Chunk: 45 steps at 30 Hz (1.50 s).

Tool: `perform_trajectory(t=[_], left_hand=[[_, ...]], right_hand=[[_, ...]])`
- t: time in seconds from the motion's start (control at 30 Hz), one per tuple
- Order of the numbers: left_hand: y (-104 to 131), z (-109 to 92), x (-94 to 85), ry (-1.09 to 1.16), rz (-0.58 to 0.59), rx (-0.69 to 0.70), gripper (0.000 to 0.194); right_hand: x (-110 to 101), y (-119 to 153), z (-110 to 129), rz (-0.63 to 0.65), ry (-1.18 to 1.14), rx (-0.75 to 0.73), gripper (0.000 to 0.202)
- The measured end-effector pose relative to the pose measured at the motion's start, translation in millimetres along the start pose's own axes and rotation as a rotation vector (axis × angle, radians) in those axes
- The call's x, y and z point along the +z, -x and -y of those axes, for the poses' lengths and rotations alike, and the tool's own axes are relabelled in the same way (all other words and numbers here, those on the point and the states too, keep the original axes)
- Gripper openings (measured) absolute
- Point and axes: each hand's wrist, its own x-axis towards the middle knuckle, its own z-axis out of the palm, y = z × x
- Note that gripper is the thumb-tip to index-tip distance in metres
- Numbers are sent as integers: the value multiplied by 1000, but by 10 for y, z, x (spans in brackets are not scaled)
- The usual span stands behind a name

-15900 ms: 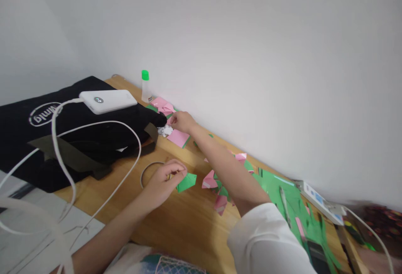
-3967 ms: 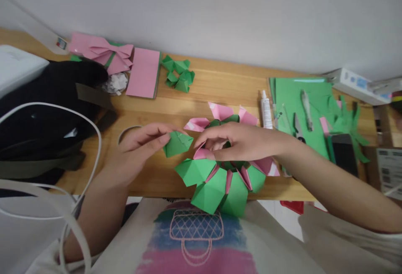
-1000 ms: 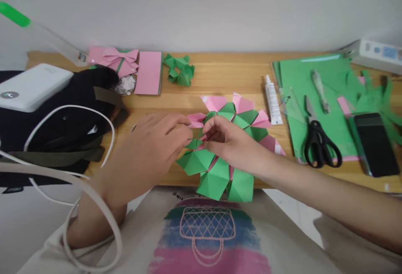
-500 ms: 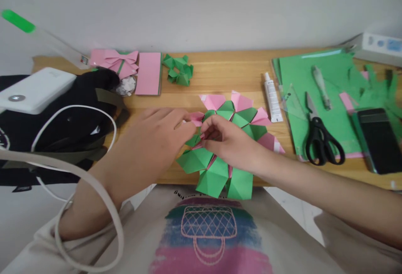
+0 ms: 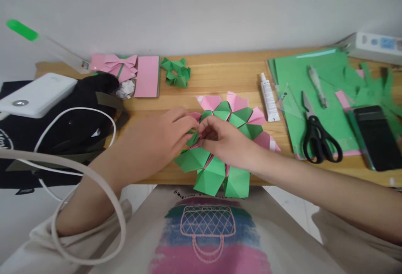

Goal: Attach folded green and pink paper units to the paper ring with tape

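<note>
A folded paper piece of green and pink units lies at the table's front edge, its pink tips pointing to the back and right. My left hand is over its left side, the fingers bent and pressed on a small green and pink fold. From the right, my right hand pinches the same fold between thumb and fingertips, close beside the left fingertips. The fold itself is partly hidden by both hands. Behind the piece on the right lies a white glue tube.
Black scissors, a phone and a cutter pen lie on green sheets at right. Pink paper and a green folded ring are behind. A power bank rests on a black bag at left.
The view has shifted slightly. My left hand's fingers have moved a little lower and closer around the fold, while my right hand keeps its pinch.
</note>
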Motion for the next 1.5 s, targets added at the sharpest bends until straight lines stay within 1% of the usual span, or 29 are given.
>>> perform_trajectory(t=[0.07,0.13,0.3,0.37,0.4,0.47,0.57,0.7,0.9,1.23,1.5], left_hand=[[22,10,15,77,19,-19,23],[53,19,30,188,-1,-66,30],[129,10,122,591,-157,-169,39],[146,1,189,698,-210,-210,39],[151,-3,225,716,-239,-217,38],[156,-10,284,689,-303,-196,32],[166,-16,325,583,-347,-163,24],[187,-30,319,469,-363,-184,22],[214,-85,317,310,-382,-179,22],[235,-145,288,65,-383,-53,26],[230,-199,273,8,-401,-12,21]], right_hand=[[-1,1,-1,1,4,-13,21],[-2,1,-2,1,4,-18,21],[-3,4,12,-14,-8,12,21],[-4,7,20,-11,-9,14,21],[-4,9,22,-10,-11,14,21],[-4,12,23,-10,-16,13,20],[-2,14,15,-9,-20,4,19],[3,13,-1,-10,-12,5,21],[11,11,-11,-7,5,-5,22],[8,15,-12,-12,15,-22,22],[7,27,4,-16,0,-21,21]])
